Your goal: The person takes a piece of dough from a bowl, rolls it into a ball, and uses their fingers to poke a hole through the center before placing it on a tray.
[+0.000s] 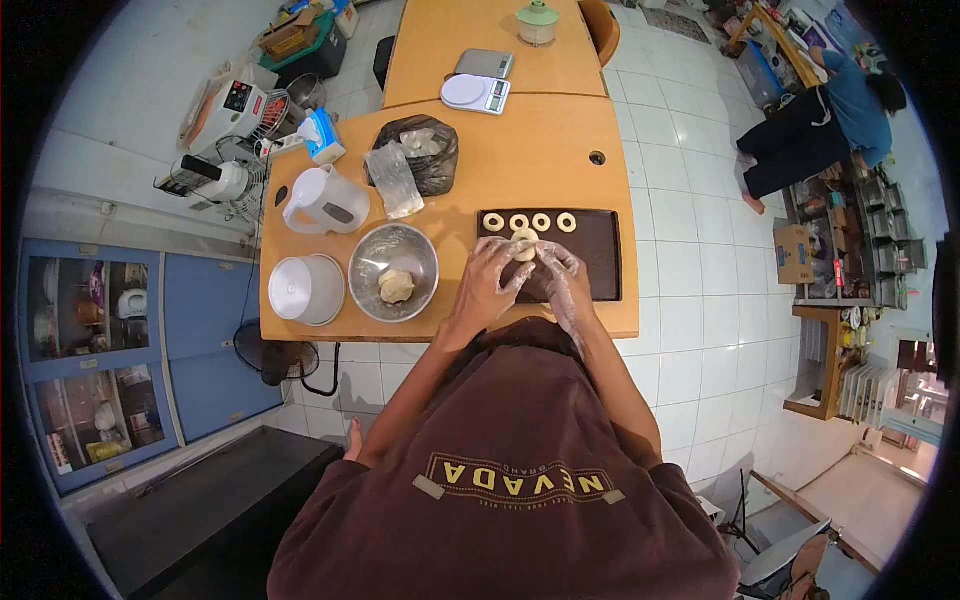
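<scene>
Head view, one: wide, round-edged, looking from the wearer's head, forward and down. Fingers (505,257) within arm's reach below; worktop (545,130) beneath and beyond them; shirt (510,420) nearer.

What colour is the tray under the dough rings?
The tray is very dark brown, seen best in the head view.

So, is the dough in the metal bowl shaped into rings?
No, the dough in the metal bowl is one rounded lump.
</scene>
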Demonstrator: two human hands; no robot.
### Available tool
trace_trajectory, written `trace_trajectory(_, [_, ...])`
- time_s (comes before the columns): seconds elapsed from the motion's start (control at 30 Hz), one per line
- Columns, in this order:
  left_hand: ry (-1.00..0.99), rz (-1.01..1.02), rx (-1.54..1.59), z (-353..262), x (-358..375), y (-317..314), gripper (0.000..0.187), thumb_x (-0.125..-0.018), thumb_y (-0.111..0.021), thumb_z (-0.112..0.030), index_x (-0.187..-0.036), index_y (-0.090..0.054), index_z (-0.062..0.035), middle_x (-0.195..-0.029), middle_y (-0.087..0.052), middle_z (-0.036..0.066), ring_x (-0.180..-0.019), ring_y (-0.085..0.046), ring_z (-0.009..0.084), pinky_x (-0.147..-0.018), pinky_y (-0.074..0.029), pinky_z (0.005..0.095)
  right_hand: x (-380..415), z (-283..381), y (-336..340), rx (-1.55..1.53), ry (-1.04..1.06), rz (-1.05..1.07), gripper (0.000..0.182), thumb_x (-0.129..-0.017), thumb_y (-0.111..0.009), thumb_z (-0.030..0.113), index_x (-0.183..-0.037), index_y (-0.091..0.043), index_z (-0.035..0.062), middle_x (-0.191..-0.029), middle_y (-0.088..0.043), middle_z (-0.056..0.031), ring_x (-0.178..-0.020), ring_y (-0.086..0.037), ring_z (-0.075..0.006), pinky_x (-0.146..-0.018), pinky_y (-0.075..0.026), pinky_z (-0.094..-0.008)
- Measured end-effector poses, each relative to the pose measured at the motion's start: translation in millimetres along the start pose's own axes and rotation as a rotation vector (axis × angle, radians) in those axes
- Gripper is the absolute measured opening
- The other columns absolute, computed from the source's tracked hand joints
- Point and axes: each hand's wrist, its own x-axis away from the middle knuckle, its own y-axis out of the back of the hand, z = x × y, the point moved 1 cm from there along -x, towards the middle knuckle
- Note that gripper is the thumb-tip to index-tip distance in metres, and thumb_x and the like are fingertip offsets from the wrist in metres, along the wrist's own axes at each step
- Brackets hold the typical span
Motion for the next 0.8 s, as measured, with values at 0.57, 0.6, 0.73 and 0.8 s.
trace_trajectory(0.57, [0.685, 0.055, 1.157, 38.6, 8.7, -6.8, 0.031, -0.106, -0.060, -0.015, -0.131, -0.059, 0.0031, -0.127, -0.066, 0.012, -0.117, -0.066, 0.0206, -0.103, -0.055, 0.0390, -0.9, 15.3, -2.3, 0.035, 0.028, 0.060, 0.024, -0.104, -0.065, 0.017, -0.123, -0.068, 0.0018, -0.112, -0.071, -0.0049, -0.106, -0.066, -0.0135, -0.091, -0.056, -0.0336])
trace_trajectory(0.6, [0.689, 0.044, 1.215, 40.2, 9.0, -9.2, 0.031, -0.106, -0.061, -0.016, -0.130, -0.059, 0.0028, -0.127, -0.066, 0.013, -0.116, -0.066, 0.0210, -0.103, -0.055, 0.0394, 1.1, 20.4, -6.7, 0.052, 0.040, 0.033, 0.024, -0.103, -0.066, 0.016, -0.122, -0.068, 0.0012, -0.112, -0.071, -0.0048, -0.105, -0.066, -0.0130, -0.091, -0.056, -0.0329])
trace_trajectory(0.73, [0.647, 0.030, 1.324, 44.0, 12.0, -14.7, 0.029, -0.104, -0.063, -0.016, -0.128, -0.060, 0.0015, -0.126, -0.066, 0.012, -0.118, -0.065, 0.0224, -0.104, -0.054, 0.0401, -4.7, 17.7, -2.3, 0.364, 0.253, 0.062, 0.029, -0.099, -0.071, 0.013, -0.124, -0.067, -0.0007, -0.110, -0.072, -0.0052, -0.100, -0.066, -0.0118, -0.089, -0.053, -0.0274])
trace_trajectory(0.8, [0.651, 0.048, 1.296, 45.2, 11.4, -16.1, 0.028, -0.104, -0.063, -0.016, -0.127, -0.060, 0.0009, -0.127, -0.066, 0.012, -0.119, -0.065, 0.0226, -0.105, -0.053, 0.0404, -6.2, 16.0, -2.7, 0.463, 0.335, 0.055, 0.029, -0.097, -0.075, 0.014, -0.121, -0.069, -0.0008, -0.109, -0.073, -0.0054, -0.097, -0.064, -0.0098, -0.086, -0.053, -0.0270])
